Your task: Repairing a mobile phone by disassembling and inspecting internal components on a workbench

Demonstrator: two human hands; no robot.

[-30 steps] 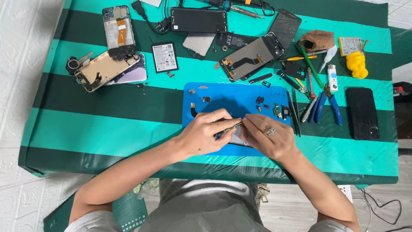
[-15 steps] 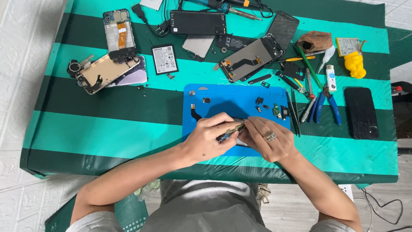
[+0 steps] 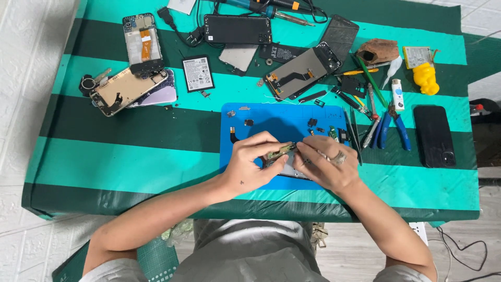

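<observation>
- Head view: on the blue mat [image 3: 271,117], both hands pinch a small phone part [image 3: 281,151].
- Left hand [image 3: 250,162] and right hand [image 3: 323,164] are closed tight on it.
- Tiny bits [image 3: 313,123] lie on the mat; a bump could scatter them.

Phone repair bench: opened phones [image 3: 128,90], pliers [image 3: 392,128], blue mat [image 3: 261,117]

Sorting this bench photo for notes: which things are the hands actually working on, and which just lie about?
In hand:
left hand and right hand on small circuit part
blue mat

Lying about:
battery
blue pliers
black phone
yellow figure
</observation>
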